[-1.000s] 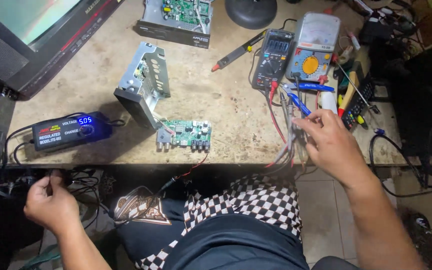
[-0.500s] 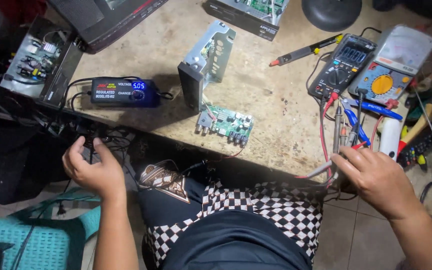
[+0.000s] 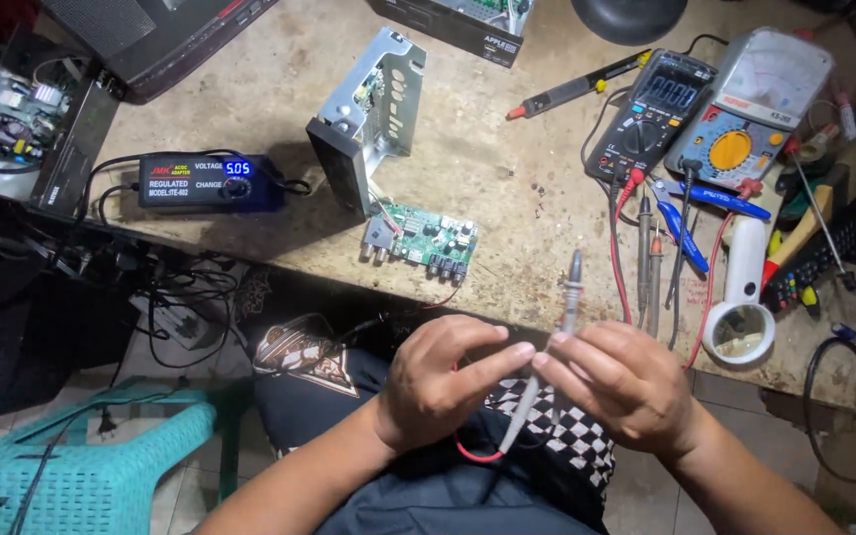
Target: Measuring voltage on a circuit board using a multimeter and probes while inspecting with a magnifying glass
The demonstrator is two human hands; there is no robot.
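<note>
A slim grey test probe with a red lead (image 3: 565, 315) stands nearly upright at lower centre of the frame, pinched between both hands: the left hand (image 3: 443, 381) grips its lower shaft, the right hand (image 3: 626, 381) its middle. Above them on the worn counter (image 3: 507, 178) lie one small green circuit board (image 3: 420, 241) and, at upper right, two multimeters, one black digital (image 3: 652, 111) and one grey analogue (image 3: 747, 109). One black power adapter with a blue display (image 3: 212, 180) sits at left.
</note>
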